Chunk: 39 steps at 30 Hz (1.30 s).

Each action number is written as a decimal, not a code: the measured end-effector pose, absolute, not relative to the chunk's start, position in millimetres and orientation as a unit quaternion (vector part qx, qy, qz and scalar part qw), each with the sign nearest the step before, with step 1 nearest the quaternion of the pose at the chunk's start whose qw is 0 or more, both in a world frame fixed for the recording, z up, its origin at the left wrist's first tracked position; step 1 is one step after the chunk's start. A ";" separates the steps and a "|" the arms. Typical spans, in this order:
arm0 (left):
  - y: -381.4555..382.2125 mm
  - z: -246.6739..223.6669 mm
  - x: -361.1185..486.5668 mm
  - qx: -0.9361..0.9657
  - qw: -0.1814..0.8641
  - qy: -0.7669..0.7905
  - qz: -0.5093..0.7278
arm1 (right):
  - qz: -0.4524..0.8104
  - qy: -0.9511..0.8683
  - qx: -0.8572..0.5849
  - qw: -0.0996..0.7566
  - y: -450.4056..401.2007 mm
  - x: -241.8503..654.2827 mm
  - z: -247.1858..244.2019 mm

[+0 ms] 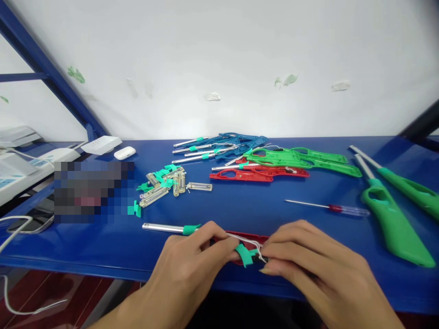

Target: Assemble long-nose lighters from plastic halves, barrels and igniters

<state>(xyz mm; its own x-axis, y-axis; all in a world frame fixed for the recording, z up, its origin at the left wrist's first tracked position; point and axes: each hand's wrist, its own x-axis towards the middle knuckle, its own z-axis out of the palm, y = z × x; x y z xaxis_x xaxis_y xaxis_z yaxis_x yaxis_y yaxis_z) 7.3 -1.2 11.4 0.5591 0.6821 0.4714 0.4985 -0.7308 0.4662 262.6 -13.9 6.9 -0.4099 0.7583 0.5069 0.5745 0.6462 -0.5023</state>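
Observation:
A red lighter half-shell lies near the table's front edge, with a silver tube and its green collar pointing left. My left hand is closed over it, thumb and forefinger pinching a green trigger piece. White wires run across the shell from left to right. On the right, my right hand has its fingertips pressed together at the wire ends beside a small black part; exactly what they pinch is hidden.
Behind lie blue, green and red shells. Fuel tanks with green triggers lie left of centre. A screwdriver and green lighters are at right, a phone and power strip at left.

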 end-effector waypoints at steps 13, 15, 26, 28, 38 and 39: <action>-1.9 15.8 8.8 0.869 0.131 0.334 0.341 | 0.155 -0.814 -0.411 0.382 -14.9 263.4 8.1; -1.9 15.7 8.8 0.867 0.140 0.335 0.341 | 0.152 -0.819 -0.405 0.376 -15.6 264.7 6.6; -1.3 11.8 10.6 0.851 0.161 0.343 0.364 | 0.123 -0.833 -0.393 0.369 -18.0 263.2 4.9; -1.3 12.7 10.9 0.853 0.162 0.337 0.364 | 0.122 -0.835 -0.389 0.370 -17.5 262.8 5.9; -0.8 11.7 12.1 0.851 0.120 0.342 0.380 | 0.101 -0.826 -0.404 0.380 -19.3 262.9 5.9; -0.7 10.5 11.7 0.850 0.115 0.347 0.379 | 0.097 -0.820 -0.411 0.387 -18.3 261.5 7.0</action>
<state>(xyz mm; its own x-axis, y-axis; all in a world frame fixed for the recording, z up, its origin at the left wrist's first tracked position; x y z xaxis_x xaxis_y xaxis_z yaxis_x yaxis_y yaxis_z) 11.7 -0.7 10.5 0.4718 0.6766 0.5654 0.5028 -0.7332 0.4579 261.5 -18.3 7.0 -0.3622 0.7486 0.5553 0.5982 0.6436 -0.4774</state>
